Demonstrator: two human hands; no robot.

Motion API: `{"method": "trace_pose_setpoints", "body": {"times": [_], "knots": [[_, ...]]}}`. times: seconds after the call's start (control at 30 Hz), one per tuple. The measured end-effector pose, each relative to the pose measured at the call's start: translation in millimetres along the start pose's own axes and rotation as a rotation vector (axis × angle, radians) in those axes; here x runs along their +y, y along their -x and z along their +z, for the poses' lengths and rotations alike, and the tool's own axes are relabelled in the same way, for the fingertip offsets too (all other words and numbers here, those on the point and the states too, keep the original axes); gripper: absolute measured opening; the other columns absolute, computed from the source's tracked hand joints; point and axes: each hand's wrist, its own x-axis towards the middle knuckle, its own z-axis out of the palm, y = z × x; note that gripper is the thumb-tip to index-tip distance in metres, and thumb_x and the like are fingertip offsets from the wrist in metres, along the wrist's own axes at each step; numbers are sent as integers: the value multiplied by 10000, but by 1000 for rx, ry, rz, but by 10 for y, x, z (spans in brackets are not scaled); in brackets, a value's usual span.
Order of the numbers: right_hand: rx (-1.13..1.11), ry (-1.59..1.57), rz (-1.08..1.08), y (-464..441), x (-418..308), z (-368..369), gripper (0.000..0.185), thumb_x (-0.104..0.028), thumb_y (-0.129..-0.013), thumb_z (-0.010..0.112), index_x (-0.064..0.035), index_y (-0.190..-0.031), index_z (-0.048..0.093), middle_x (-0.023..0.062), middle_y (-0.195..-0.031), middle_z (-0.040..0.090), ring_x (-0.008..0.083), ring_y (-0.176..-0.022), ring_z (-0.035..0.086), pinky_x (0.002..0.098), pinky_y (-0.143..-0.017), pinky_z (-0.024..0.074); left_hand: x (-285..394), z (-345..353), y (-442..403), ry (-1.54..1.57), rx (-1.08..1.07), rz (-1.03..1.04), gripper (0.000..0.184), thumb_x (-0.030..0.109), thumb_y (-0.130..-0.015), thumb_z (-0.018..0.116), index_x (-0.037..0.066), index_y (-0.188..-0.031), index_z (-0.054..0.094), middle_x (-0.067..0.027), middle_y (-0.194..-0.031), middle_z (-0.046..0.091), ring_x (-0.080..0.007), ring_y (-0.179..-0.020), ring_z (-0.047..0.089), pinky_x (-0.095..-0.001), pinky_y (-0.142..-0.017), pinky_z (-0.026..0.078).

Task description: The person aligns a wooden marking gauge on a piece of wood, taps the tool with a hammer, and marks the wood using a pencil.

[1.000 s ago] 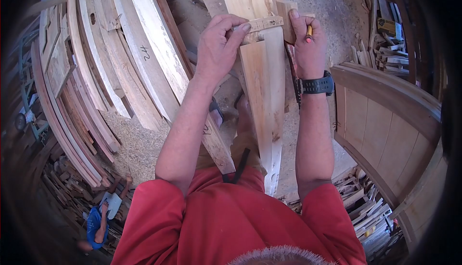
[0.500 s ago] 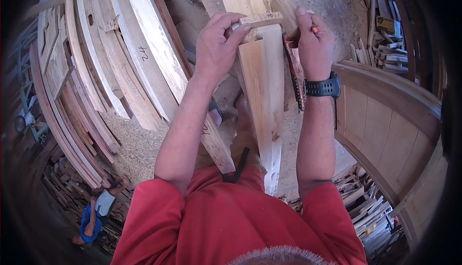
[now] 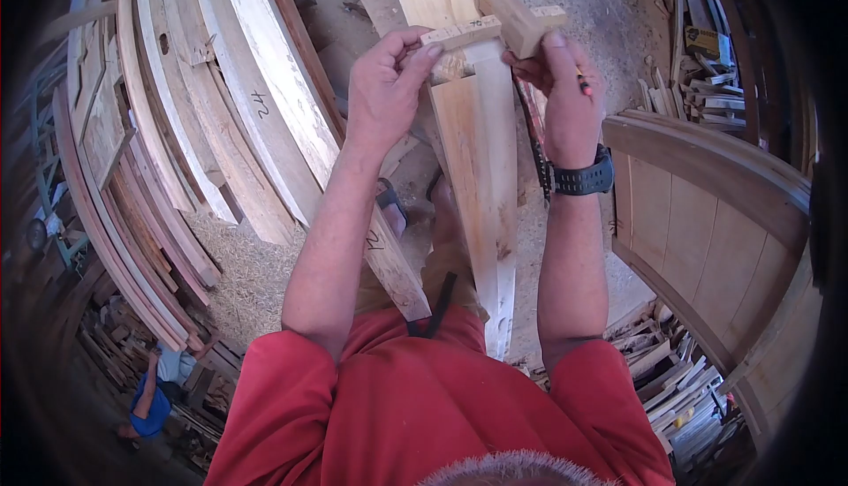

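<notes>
My left hand [image 3: 389, 84] pinches one end of a short wood strip [image 3: 459, 34] with dark pencil marks. The strip lies across the far end of a long pale board [image 3: 477, 150] running toward my body. My right hand [image 3: 565, 89] grips a wooden block [image 3: 514, 22], tilted beside the strip's right end. A short light piece of wood [image 3: 552, 16] juts out behind the block; whether they are joined I cannot tell. A red-tipped pencil [image 3: 584, 85] sticks out between the right hand's fingers. A dark watch [image 3: 583, 173] is on the right wrist.
Long planks [image 3: 256, 89], some numbered, are stacked at left. A marked board end [image 3: 397, 265] is near my lap. A panelled wooden frame [image 3: 689, 212] stands at right, with scrap wood [image 3: 720, 97] beyond. A person in blue [image 3: 152, 406] is at lower left.
The right hand has turned, bringing the wooden block up and left against the strip's end. My left hand and the strip have shifted slightly left. The person in blue has moved slightly.
</notes>
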Motion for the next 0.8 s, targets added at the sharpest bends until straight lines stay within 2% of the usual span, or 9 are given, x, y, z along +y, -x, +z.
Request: {"method": "trace_pose_setpoints", "body": {"times": [0.03, 0.13, 0.2, 0.27, 0.4, 0.47, 0.57, 0.63, 0.8], "knots": [[-30, -127, 120, -4, -23, -21, 279, -227, -1064, 665, 17, -1197, 691, 83, -950, 746, 169, -855, 767, 286, -796, 614, -32, -12, 13, 5, 8, 29, 270, 170, -1004, 733, -5, -1210, 736, -26, -818, 719, -45, -763, 614, -233, -707, 501], [27, 8, 53, 4, 99, -19, 223, -176, -1028, 708, 30, -1114, 700, 117, -983, 761, 151, -865, 747, 293, -779, 606, -50, -3, 52, 26, 12, 63, 266, 128, -991, 744, 1, -1225, 728, -26, -838, 733, -44, -763, 623, -232, -708, 507], [26, -61, 28, 30, 148, -20, 228, -160, -1021, 717, 26, -1148, 683, 120, -1005, 761, 156, -893, 745, 297, -808, 606, -27, 11, 70, 43, 13, 70, 270, 108, -983, 750, 3, -1231, 724, -25, -847, 737, -42, -762, 626, -227, -708, 507], [24, -129, 5, 61, 171, -20, 244, -143, -1014, 726, 23, -1182, 666, 123, -1027, 762, 162, -920, 743, 301, -838, 605, 0, 18, 73, 198, -9, 16, 290, 90, -971, 761, -1, -1242, 717, -20, -866, 743, -34, -769, 629, -212, -711, 508], [-69, -338, -6, 139, 194, -59, 313, -102, -1020, 707, 18, -1289, 600, 131, -1095, 756, 192, -958, 742, 326, -887, 612, 128, -15, 82, 236, -38, -33, 323, 83, -949, 785, -4, -1252, 716, 22, -811, 686, -14, -726, 582, -193, -670, 468], [-116, -383, -4, 178, 196, -72, 325, -84, -1026, 690, 15, -1315, 580, 133, -1114, 754, 199, -973, 740, 342, -907, 617, 163, -51, 70, 37, -110, -25, 355, 85, -981, 763, -9, -1314, 685, -6, -906, 721, -34, -810, 650, -198, -731, 524], [-125, -422, -5, 237, 215, -78, 318, -43, -1035, 650, 13, -1334, 559, 151, -1178, 736, 206, -1047, 725, 400, -961, 622, 230, -52, 31, -82, -144, -76, 339, 83, -975, 768, -14, -1294, 701, -12, -929, 738, -42, -805, 658, -204, -730, 534], [-153, -504, -31, 249, 257, -127, 318, -4, -1036, 619, 4, -1346, 547, 156, -1202, 714, 204, -1108, 703, 454, -1016, 608, 207, -49, 19, -22, -162, -89, 332, 78, -974, 767, -12, -1288, 707, -17, -938, 743, -46, -812, 661, -207, -736, 536], [-214, -534, -60, 315, 296, -204, 317, 23, -1014, 621, -14, -1322, 551, 135, -1215, 681, 212, -1174, 670, 489, -1076, 568, 250, -76, 53, 85, -218, -102, 324, 45, -973, 757, -11, -1288, 704, -44, -1005, 755, -64, -885, 678, -221, -787, 552]]}}
